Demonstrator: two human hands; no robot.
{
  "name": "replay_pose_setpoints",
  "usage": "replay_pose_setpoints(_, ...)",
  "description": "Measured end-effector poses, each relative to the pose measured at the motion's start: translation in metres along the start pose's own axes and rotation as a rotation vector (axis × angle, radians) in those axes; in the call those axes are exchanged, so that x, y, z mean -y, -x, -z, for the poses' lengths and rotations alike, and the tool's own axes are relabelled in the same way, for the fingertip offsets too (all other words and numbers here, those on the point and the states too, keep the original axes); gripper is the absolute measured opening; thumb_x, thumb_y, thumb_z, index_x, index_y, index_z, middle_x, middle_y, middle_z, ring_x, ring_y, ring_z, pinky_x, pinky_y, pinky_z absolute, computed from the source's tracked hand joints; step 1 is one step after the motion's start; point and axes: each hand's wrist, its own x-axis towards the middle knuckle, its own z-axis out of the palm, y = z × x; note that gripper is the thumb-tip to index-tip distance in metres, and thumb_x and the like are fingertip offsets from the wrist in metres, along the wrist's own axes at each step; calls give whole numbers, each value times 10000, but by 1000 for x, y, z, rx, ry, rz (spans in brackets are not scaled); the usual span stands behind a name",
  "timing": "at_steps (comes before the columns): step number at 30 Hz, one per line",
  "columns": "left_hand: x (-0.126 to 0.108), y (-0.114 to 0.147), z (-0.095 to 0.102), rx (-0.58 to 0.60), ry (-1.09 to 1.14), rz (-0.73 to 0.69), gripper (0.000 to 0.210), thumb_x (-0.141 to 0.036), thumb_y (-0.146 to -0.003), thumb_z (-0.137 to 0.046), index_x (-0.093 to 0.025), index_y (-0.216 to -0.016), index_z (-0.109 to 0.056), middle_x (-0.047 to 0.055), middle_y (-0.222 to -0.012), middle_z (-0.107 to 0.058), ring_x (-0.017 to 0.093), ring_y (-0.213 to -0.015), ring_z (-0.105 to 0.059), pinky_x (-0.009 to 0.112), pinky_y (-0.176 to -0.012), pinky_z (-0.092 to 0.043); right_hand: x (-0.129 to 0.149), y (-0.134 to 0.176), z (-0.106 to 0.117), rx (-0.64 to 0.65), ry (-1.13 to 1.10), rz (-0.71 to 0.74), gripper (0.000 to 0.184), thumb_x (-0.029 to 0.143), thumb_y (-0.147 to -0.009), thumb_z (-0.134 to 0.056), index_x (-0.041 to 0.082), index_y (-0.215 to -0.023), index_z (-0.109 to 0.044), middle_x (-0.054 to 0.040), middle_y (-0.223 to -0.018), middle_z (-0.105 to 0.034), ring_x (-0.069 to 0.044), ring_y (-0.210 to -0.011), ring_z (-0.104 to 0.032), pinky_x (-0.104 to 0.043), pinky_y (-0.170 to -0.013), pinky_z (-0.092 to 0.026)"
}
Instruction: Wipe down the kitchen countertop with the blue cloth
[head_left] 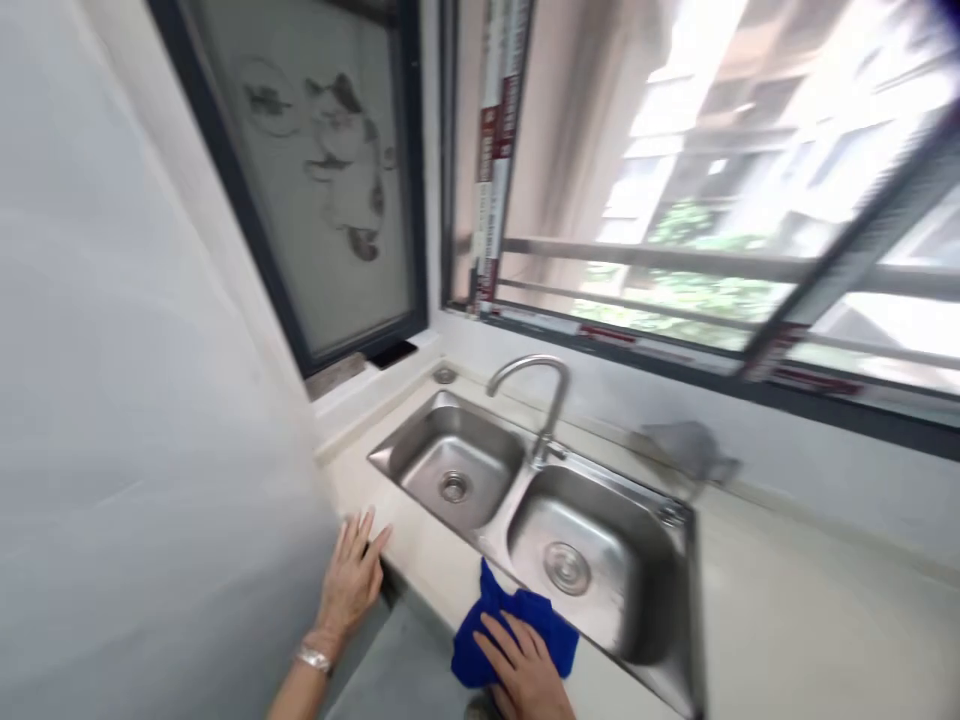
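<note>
At the front edge of the pale countertop (421, 555), my left hand (351, 580) is open, its fingers spread, touching the edge beside the wall. A bracelet circles that wrist. My right hand (525, 668) is closed on a bunched blue cloth (540, 612), pressing it to the counter in front of the sink. Part of the cloth hangs over the front edge, and the thumb is mostly hidden. Behind the cloth lies a steel double-bowl sink (495, 535), a drain in each bowl. A curved faucet (556, 400) stands at its back, between the bowls.
A grey cloth-like bundle (690, 448) lies behind the sink against the wall. A dark flat object (394, 355) rests on the left sill. The white wall (172, 400) stands close at my left. Framed windows (645, 350) rise behind the counter, which extends to the right.
</note>
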Motion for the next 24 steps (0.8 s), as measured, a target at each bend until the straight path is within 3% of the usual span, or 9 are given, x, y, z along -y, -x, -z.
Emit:
replay_pose_setpoints(2,-33,-14,-53,70,129,76,517,-189,-910,-433,-212,-1413,-548,128,-1621,-346,331,-1536,-201,553,-1222,-303,-25,53,17,-21,61,-101,776,253,-829,-591,391,-1539,-309,42,-1521,-446,-306,-1314,-521,-454,-1033,-484)
replay_pose_setpoints(5,-69,-34,-99,103,209,272,496,-253,-932,-403,-127,-1380,-574,219,-1598,-352,394,-1522,-212,609,-1189,-299,-64,143,39,-120,208,-359,690,341,-924,-550,418,-1547,-264,29,-1465,-523,-289,-1263,-575,-423,-984,-537)
replay_pose_setpoints(8,-87,-44,-114,104,165,432,521,-292,-948,-372,-114,-1409,-539,248,-1578,-369,412,-1513,-221,640,-1179,-266,-97,225,53,-207,300,-580,677,413,-940,-528,442,-1548,-232,29,-1455,-541,-291,-1247,-587,-425,-956,-558)
replay_pose_setpoints(11,-92,-47,-115,118,141,487,549,-335,-963,-328,-132,-1443,-500,246,-1580,-365,413,-1508,-231,636,-1181,-244,-123,272,59,-303,324,-760,628,461,-933,-463,481,-1527,-261,57,-1465,-529,-314,-1239,-585,-499,-980,-538)
replay_pose_setpoints(14,-95,-51,-114,164,163,543,577,-373,-968,-277,-150,-1459,-482,234,-1583,-367,424,-1495,-257,648,-1174,-233,-152,278,67,-423,351,-936,610,480,-920,-400,471,-1521,-292,48,-1471,-518,-340,-1246,-564,-554,-999,-501)
replay_pose_setpoints(17,-102,-58,-115,186,165,641,595,-417,-950,-286,-173,-1451,-496,217,-1584,-378,434,-1491,-264,667,-1161,-238,-190,258,82,-536,402,-1093,608,465,-911,-372,412,-1517,-348,-22,-1446,-539,-381,-1269,-524,-605,-1004,-456)
replay_pose_setpoints(24,-123,-66,-117,41,14,650,659,-484,-879,-343,-227,-1476,-453,187,-1549,-447,428,-1483,-284,691,-1095,-318,-307,207,102,-634,511,-1294,559,401,-901,-388,338,-1448,-489,-129,-1378,-577,-435,-1202,-513,-632,-897,-426)
